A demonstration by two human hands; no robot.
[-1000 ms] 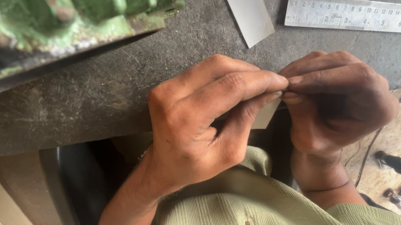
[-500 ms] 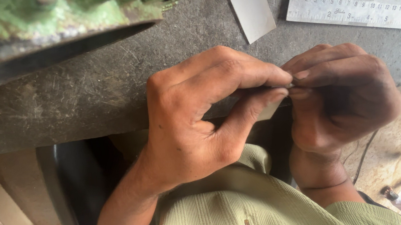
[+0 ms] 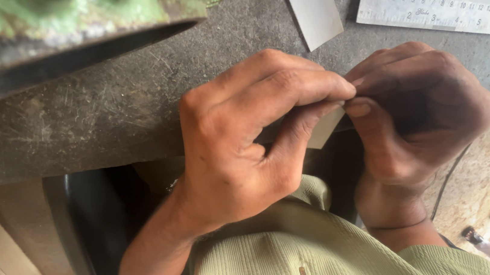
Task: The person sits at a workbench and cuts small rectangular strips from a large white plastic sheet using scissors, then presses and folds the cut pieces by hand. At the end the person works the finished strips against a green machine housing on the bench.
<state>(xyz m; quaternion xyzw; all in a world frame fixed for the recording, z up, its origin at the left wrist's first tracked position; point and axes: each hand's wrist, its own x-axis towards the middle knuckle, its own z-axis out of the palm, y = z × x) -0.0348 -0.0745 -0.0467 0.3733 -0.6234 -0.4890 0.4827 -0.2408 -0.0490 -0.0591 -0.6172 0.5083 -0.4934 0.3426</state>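
The left hand (image 3: 246, 149) and the right hand (image 3: 419, 119) meet fingertip to fingertip just over the near edge of the worktop (image 3: 103, 116). Both are pinched on a small pale strip (image 3: 324, 130), the left with thumb and forefinger closed over its upper end, the right with its fingers curled around the same spot from the other side. Only the lower part of the strip shows, a light grey flat piece hanging out below the left thumb. Its long axis runs on a slant, from the pinch at upper right down toward lower left, with the free end pointing back toward the person's chest. How far it runs inside the fingers cannot be told.

Beyond the hands, on the dark scratched worktop, a larger pale sheet piece (image 3: 311, 3) lies flat, its long side running away from the person. Well to its right a steel ruler (image 3: 438, 8) lies crosswise, slightly tilted. At upper left sits a worn green machine base (image 3: 63, 23). Below the hands is the person's light green ribbed shirt (image 3: 281, 255).
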